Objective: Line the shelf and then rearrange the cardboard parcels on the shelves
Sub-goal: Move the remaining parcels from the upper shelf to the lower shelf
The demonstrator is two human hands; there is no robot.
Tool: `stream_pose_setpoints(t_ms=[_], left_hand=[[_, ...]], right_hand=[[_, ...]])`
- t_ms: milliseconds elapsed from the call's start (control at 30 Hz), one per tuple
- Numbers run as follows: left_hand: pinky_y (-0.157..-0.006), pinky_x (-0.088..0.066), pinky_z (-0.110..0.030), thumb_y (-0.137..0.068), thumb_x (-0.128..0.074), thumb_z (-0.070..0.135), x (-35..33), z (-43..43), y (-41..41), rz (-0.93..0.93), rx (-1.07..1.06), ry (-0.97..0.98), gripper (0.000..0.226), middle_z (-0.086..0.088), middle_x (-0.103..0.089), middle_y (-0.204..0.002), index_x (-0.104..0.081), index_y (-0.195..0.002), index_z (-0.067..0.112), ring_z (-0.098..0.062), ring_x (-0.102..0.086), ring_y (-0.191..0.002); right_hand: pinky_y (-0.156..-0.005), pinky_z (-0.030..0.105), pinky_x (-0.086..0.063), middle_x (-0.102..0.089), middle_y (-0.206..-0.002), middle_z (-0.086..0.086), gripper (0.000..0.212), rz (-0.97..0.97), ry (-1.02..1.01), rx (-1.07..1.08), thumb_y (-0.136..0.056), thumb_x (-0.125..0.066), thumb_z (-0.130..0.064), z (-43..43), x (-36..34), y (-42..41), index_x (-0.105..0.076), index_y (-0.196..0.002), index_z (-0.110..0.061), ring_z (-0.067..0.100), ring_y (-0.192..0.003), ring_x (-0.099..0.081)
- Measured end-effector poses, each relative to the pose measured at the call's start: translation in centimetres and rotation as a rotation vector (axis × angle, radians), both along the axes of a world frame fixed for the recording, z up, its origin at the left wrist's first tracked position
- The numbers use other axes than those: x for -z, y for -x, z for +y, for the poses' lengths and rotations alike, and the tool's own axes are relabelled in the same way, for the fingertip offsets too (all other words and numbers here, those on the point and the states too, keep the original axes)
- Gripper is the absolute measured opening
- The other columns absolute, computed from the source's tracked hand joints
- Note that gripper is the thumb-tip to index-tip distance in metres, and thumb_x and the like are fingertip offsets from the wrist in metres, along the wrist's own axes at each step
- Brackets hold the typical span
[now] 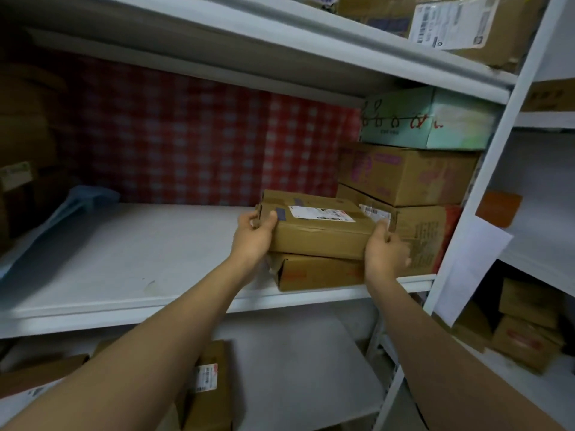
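A flat brown cardboard parcel with a white shipping label lies on top of another brown parcel at the right of the middle shelf. My left hand grips its left end, thumb on top. My right hand grips its right front corner. A white liner sheet covers the shelf board. Right of it stands a stack: a large printed carton at the bottom, a pink-printed carton on that, and a pale green box on top.
A red checked cloth hangs behind the shelf. A blue bag and dark cartons sit at the far left. More parcels lie on the lower shelf, the top shelf and the neighbouring rack. A white upright post bounds the right.
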State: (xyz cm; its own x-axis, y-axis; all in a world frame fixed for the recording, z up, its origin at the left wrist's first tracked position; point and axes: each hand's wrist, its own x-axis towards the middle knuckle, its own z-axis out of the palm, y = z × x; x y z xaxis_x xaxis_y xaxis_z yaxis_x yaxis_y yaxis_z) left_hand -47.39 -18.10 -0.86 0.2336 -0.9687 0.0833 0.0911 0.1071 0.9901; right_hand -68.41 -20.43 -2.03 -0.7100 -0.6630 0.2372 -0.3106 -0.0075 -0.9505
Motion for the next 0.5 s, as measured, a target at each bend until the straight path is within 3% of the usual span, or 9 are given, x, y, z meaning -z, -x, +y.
stream_pose_setpoints(t_ms=[100,267,367,433,500], left_hand=[[-0.081,-0.054,-0.038,-0.094,-0.057,0.03,0.5,1.0,-2.0,0.049,-0.118,0.011,0.024,-0.005,-0.055,-0.106,-0.042,-0.109,0.019,-0.011,-0.054,-0.081],[-0.073,-0.042,-0.027,-0.074,-0.058,0.023,2.7,5.4,-4.5,0.071,-0.135,0.108,0.043,-0.016,-0.043,-0.132,-0.035,-0.111,0.021,-0.019,-0.053,-0.099],[-0.085,-0.048,-0.034,-0.071,-0.059,0.016,4.8,8.3,-6.2,0.099,-0.005,0.059,0.065,-0.014,-0.047,-0.132,-0.026,-0.128,0.025,-0.027,-0.056,-0.112],[-0.082,-0.053,-0.038,-0.082,-0.063,0.01,6.5,10.2,-7.5,0.132,0.08,-0.012,0.063,-0.009,-0.057,-0.124,-0.027,-0.133,0.024,-0.024,-0.063,-0.102],[-0.072,-0.056,-0.039,-0.084,-0.066,0.006,8.4,11.8,-8.9,0.178,0.142,-0.117,0.055,-0.007,-0.064,-0.115,-0.036,-0.128,0.021,-0.021,-0.067,-0.093]], right_hand=[[-0.099,0.045,-0.043,-0.059,-0.109,0.005,0.029,-0.126,0.11,-0.111,-0.093,-0.042,-0.042,1.3,0.8,-2.0,-0.059,-0.106,-0.022,0.028,-0.108,-0.054],[-0.086,0.029,-0.04,-0.058,-0.116,0.002,0.029,-0.239,0.236,-0.164,-0.099,-0.042,-0.021,5.2,2.3,-4.7,-0.058,-0.122,-0.014,0.017,-0.102,-0.051],[-0.087,0.034,-0.046,-0.059,-0.121,0.006,0.038,-0.407,0.084,-0.25,-0.101,-0.036,-0.036,7.2,3.8,-5.6,-0.054,-0.128,-0.016,0.021,-0.103,-0.055],[-0.093,0.05,-0.051,-0.06,-0.118,0.005,0.049,-0.551,-0.091,-0.373,-0.099,-0.032,-0.056,9.1,5.2,-6.5,-0.051,-0.127,-0.021,0.028,-0.105,-0.059],[-0.094,0.058,-0.05,-0.062,-0.114,0.006,0.049,-0.628,-0.246,-0.447,-0.097,-0.034,-0.059,10.8,7.0,-6.9,-0.054,-0.121,-0.021,0.031,-0.1,-0.061]])
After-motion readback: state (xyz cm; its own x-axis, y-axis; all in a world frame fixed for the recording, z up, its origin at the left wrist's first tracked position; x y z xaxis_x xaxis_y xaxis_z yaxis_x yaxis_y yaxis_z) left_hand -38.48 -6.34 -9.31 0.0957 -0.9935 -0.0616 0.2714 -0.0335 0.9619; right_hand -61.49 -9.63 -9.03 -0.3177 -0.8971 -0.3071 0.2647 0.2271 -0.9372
